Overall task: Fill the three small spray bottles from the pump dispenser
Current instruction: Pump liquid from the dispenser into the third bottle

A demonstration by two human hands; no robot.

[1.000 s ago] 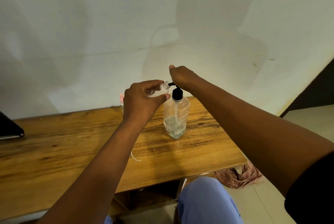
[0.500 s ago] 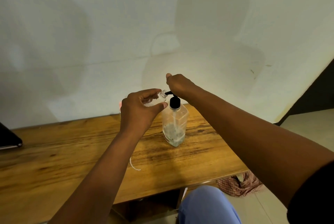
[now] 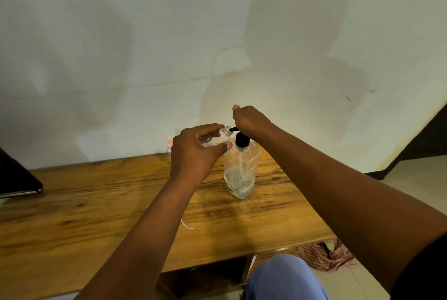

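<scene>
Above the pump dispenser (image 3: 240,169), the left hand (image 3: 193,152) pinches a tilted spray bottle (image 3: 221,137), mouth meeting the spout (image 3: 232,129); the right hand (image 3: 250,119) presses the pump head, fingers curled.

Clear square-shouldered plastic pump dispenser (image 3: 240,171) with a black pump head, standing upright on the wooden tabletop (image 3: 96,203); a low level of cloudy liquid fills its bottom part, and a pale dip tube runs down inside it. Its thin black spout (image 3: 233,129) points left, the tip at the open neck of a small clear spray bottle (image 3: 221,135), uncapped, lifted off the tabletop and tilted with its mouth toward the spout. This bottle lies between the thumb and fingers (image 3: 208,128) of the left hand (image 3: 193,154). A second small bottle with a pink cap (image 3: 169,143) stands behind that hand, mostly hidden.
</scene>
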